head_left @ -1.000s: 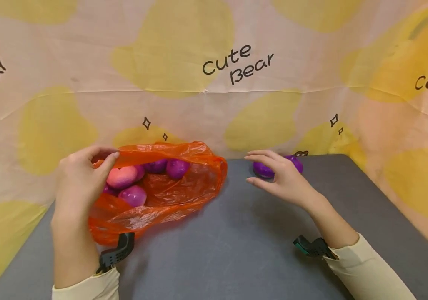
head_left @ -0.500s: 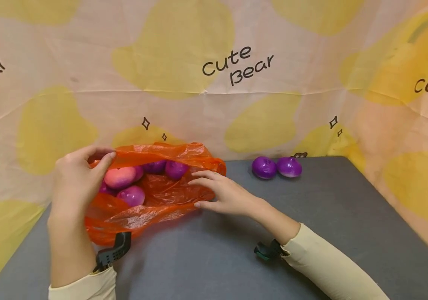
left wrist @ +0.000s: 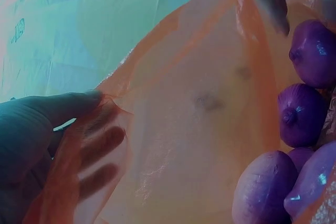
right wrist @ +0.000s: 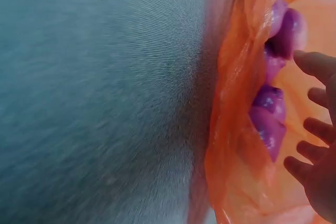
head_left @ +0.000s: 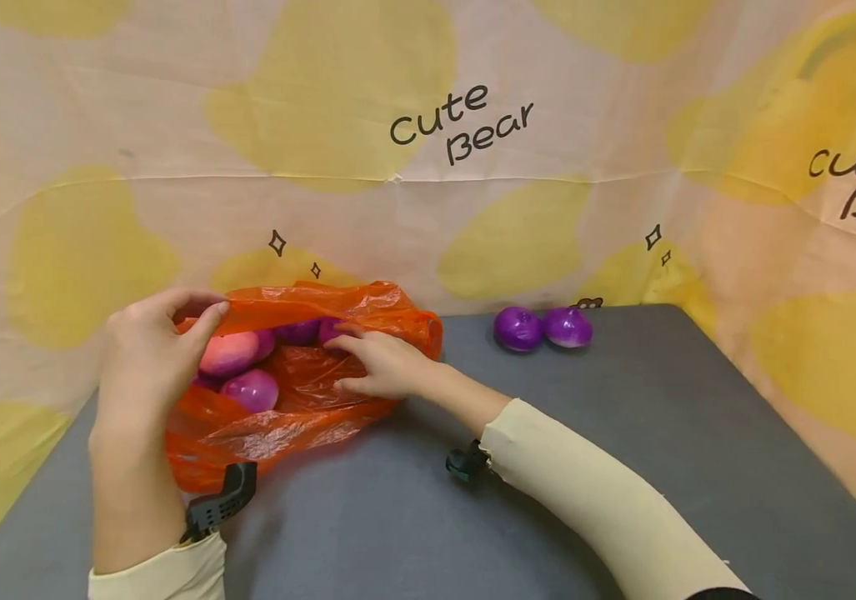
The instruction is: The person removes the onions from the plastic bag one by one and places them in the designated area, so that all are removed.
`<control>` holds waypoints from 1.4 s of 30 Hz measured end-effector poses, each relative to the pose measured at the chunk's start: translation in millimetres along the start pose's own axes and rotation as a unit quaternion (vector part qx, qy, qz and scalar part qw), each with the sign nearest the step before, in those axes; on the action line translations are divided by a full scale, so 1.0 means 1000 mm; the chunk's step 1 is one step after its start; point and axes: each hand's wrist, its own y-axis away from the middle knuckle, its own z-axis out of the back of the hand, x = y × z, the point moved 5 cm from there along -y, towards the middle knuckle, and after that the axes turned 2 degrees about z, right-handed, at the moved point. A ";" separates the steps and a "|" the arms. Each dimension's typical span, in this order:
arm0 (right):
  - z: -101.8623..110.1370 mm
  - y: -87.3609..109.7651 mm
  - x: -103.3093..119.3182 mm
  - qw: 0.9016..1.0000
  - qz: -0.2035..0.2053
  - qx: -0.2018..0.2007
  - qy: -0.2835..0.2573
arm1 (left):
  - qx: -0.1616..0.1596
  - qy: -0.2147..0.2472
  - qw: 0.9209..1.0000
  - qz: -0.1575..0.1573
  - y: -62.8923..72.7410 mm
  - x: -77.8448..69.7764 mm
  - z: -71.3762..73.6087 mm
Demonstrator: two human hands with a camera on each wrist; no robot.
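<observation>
An orange plastic bag (head_left: 277,435) lies on the table with its mouth held wide. My left hand (head_left: 144,354) pinches the bag's upper rim between thumb and fingers, and the film drapes over those fingers in the left wrist view. Several purple onions sit inside, among them a shiny one (head_left: 251,390) near the front and one with its stem end showing (left wrist: 302,115). My right hand (head_left: 390,365) reaches into the bag's mouth from the right, fingers spread and holding nothing. In the right wrist view its fingers (right wrist: 315,129) hover beside the onions (right wrist: 270,124), apparently apart from them.
Two more purple onions, a rounder one (head_left: 518,329) and a pointed one (head_left: 568,327), rest side by side at the back of the grey table (head_left: 367,525). A printed cloth backdrop (head_left: 367,208) rises directly behind the table.
My right hand has moved left, from in front of the two table onions into the bag's mouth. Those two onions stay in place, and my left hand keeps its pinch on the rim.
</observation>
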 end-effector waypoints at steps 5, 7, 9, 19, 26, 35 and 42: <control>-0.009 -0.021 -0.008 0.999 -0.039 0.018 -0.020 | -0.003 0.000 1.000 0.000 0.000 -0.001 0.000; -0.012 -0.028 -0.012 0.997 -0.056 0.027 -0.043 | -0.002 -0.001 1.000 0.000 0.000 -0.002 0.000; -0.016 -0.034 -0.016 0.995 -0.066 0.027 -0.064 | -0.001 0.000 1.000 0.000 0.000 -0.002 -0.001; -0.033 -0.049 -0.035 0.982 -0.121 -0.005 -0.146 | -0.008 0.006 1.000 -0.004 0.000 -0.001 -0.002; -0.034 -0.048 -0.031 0.986 -0.098 -0.030 -0.133 | -0.005 0.007 1.000 -0.003 -0.001 -0.001 -0.001; -0.033 -0.042 -0.012 0.997 -0.017 -0.043 -0.056 | 0.001 0.005 1.000 0.003 0.000 0.000 -0.001; -0.024 -0.024 0.013 0.997 0.041 -0.058 -0.025 | 0.003 0.006 1.000 0.003 0.000 -0.002 0.000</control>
